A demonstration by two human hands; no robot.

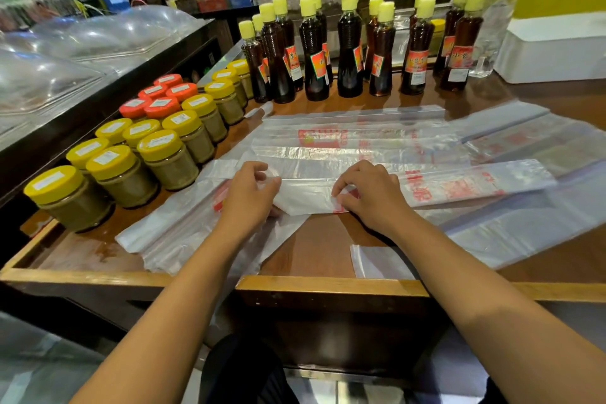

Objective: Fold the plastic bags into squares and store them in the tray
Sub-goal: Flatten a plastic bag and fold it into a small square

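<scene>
Both hands pinch a clear, red-printed plastic bag strip (306,195) flat on the wooden worktop (324,249): left hand (251,192) anchoring its end, right hand (369,195) creasing the fold.

Both hands fwd, fingers curled: left (251,188), right (369,193), forearms extended.

Folded bag strip (308,197) lies across table (321,246) centre, left hand (251,193) on its left end, right hand (370,195) on its middle. More bags (360,138) spread behind and right. Jars (157,144) left of bags. Bottles (347,46) in row behind. Small folded square (377,261) near front edge.
</scene>
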